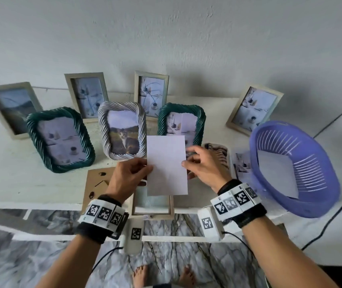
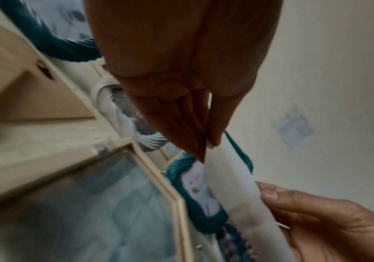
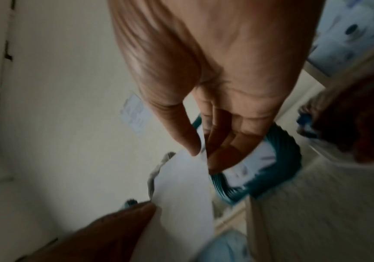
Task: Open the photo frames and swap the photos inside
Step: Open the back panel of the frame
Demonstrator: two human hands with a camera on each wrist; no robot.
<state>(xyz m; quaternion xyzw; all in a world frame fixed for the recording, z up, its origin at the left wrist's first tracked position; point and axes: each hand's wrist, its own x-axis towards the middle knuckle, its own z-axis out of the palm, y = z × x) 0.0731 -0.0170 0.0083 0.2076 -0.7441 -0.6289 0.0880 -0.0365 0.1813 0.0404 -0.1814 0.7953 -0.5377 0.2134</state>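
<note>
Photo frames are stood in two rows on the white surface (image 1: pixel 41 183), propped upright so their pictures face outward: at the left a green twisted frame (image 1: pixel 60 140), then a white twisted frame (image 1: pixel 122 133) showing a cat, then a second green twisted frame (image 1: pixel 181 119), with plain pale frames behind them. Flat in front, a brown backing board (image 1: pixel 95 183) is laid aside and an opened wooden frame (image 1: pixel 152 204) lies at the near edge, presumably emptied to receive a picture. Above it a photo (image 1: pixel 167 165) is held blank side up, its left edge pinched in the grip of the left hand (image 1: pixel 125 177) and its right edge pinched by the right hand (image 1: pixel 203 167), likely so it can be squared before being lowered in. Further right, loose prints (image 1: pixel 241 165) lie beside a purple basket (image 1: pixel 294 169) holding another sheet. No legible writing or brand is seen; only square black-and-white markers appear on the wristbands.
</note>
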